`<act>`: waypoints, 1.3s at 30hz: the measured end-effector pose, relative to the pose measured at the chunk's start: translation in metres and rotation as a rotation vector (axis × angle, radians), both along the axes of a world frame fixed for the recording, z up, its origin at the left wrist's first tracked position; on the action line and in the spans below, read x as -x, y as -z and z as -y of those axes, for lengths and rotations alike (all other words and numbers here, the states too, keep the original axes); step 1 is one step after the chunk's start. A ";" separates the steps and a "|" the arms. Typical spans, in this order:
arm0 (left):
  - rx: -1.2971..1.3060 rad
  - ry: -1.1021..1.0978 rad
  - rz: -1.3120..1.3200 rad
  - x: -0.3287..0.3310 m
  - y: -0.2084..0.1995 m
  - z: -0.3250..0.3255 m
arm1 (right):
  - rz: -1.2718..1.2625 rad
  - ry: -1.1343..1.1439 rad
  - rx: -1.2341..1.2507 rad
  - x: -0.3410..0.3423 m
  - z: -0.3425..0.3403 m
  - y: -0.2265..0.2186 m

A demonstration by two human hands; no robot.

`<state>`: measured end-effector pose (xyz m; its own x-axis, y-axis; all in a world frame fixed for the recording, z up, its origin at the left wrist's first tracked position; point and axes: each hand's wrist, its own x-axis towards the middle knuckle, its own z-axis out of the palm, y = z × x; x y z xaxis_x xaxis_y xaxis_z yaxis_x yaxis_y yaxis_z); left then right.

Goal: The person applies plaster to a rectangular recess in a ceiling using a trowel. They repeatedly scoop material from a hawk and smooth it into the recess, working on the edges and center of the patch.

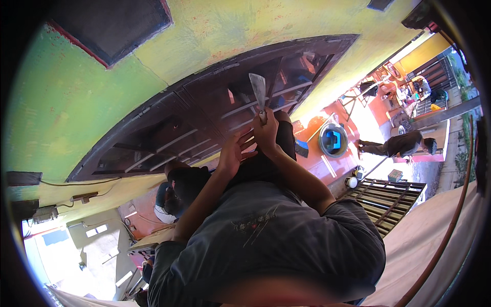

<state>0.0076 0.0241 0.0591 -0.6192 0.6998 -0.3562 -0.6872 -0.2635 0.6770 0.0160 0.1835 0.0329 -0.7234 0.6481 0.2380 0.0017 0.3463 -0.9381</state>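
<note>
My right hand [266, 134] is wrapped round the handle of a putty knife [258, 88]. Its pale, smeared metal blade points up and widens toward the tip, in front of a brown window [204, 110] with glass panes and bars. My left hand [231, 156] is just left of and below the right one, its fingers stretched and apart, nothing seen in it. Whether the left fingertips touch the right hand, I cannot tell. Around the window runs a yellow-green painted wall [215, 30] with worn patches.
At the right, a round tub [333, 140] holds something blue. Beyond it another person [401, 146] in dark clothes is bent forward. A slatted wooden rack [386, 202] lies lower right, near a white bucket [351, 182]. Another person [166, 202] is partly visible at lower left.
</note>
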 end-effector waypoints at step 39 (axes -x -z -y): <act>0.566 -1.055 -2.974 0.202 -0.484 0.092 | -0.552 -0.511 -0.616 0.122 0.028 -0.449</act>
